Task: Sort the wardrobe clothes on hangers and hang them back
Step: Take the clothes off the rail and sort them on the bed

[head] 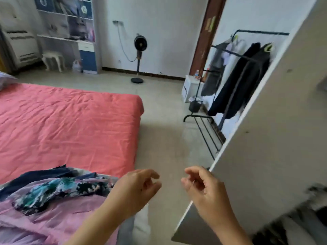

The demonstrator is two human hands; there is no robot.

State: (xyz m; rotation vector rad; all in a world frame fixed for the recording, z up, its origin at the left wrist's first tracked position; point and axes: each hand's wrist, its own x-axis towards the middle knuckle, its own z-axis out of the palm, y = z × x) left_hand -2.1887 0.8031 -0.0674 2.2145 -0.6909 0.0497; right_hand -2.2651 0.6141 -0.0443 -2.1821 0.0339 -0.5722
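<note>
The clothes (53, 197) — pink, floral, navy — lie heaped lengthwise along the bed (70, 121); left hand (136, 190) and right hand (203, 190) hover loosely curled, each grip released.

Two bare forearms come in from the bottom edge, each ending in a hand. No sleeve covers either arm as far as the edge shows, and neither wrist carries a watch, band or bracelet. The left hand (136, 190) and the right hand (205, 190) wear no gloves. No ring shows on the fingers (152, 175) that can be seen. The nails look short and unpainted, though blur softens them.
</note>
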